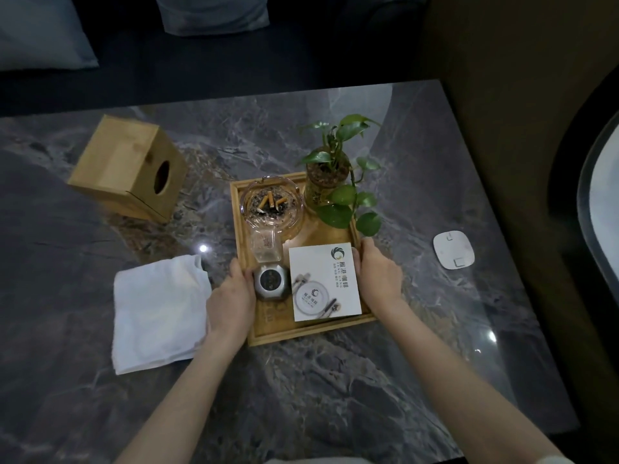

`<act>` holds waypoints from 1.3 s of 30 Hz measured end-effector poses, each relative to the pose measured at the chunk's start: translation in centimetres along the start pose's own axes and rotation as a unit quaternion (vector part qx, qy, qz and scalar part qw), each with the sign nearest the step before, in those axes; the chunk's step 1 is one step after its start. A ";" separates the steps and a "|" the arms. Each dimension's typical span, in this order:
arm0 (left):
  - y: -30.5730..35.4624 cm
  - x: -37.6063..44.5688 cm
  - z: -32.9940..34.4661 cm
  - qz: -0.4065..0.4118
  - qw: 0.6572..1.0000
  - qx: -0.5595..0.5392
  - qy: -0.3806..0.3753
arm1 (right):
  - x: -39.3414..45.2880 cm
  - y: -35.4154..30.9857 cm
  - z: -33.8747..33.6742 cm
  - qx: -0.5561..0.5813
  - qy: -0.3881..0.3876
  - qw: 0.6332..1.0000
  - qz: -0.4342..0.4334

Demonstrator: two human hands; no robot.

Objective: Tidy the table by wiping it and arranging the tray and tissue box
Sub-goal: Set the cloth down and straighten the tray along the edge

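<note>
A wooden tray (294, 333) sits in the middle of the dark marble table (335, 390). My left hand (231, 299) grips its left rim and my right hand (380, 272) grips its right rim. The tray holds a glass ashtray (271, 204) with cigarette butts, a potted green plant (330, 177), a small clear glass (266, 244), a round metal object (270, 281) and a white card (323, 284). A wooden tissue box (129, 167) lies on its side at the table's back left. A folded white cloth (159, 311) lies just left of my left hand.
A white rounded-square device (454, 250) lies on the table to the right of the tray. A dark sofa with grey cushions (214, 15) runs behind the table. The table's right edge meets a dark gap beside a pale curved surface (603, 202).
</note>
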State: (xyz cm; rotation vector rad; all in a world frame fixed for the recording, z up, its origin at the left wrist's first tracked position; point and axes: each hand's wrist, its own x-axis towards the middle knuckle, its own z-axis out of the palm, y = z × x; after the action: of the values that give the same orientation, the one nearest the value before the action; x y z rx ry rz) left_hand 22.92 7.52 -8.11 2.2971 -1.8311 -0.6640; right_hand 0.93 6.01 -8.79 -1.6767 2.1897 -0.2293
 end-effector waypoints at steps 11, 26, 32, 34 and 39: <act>-0.4 0.9 -0.4 0.040 0.997 0.061 -0.019 | 0.2 0.2 -0.1 -0.035 0.002 0.998 -0.050; 4.0 -0.3 -0.4 0.078 0.996 0.024 0.023 | 1.5 3.7 -3.2 0.000 0.090 0.991 -0.104; 9.9 -1.5 1.6 0.096 0.995 -0.004 0.034 | 2.6 8.9 -7.3 -0.023 0.069 0.993 -0.088; 11.9 -2.0 2.5 0.099 0.994 -0.015 0.033 | 2.9 11.0 -8.5 -0.043 0.053 0.994 -0.080; 16.5 -2.6 4.9 0.119 0.992 -0.022 0.032 | 4.0 15.6 -10.3 -0.090 0.015 0.994 -0.055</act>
State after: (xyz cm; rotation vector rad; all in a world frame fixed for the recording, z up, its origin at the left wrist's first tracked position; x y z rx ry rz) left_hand 5.75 6.62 -5.77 2.0038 -1.9960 -0.5810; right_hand -17.92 5.56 -5.50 -1.9040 2.1993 -0.0887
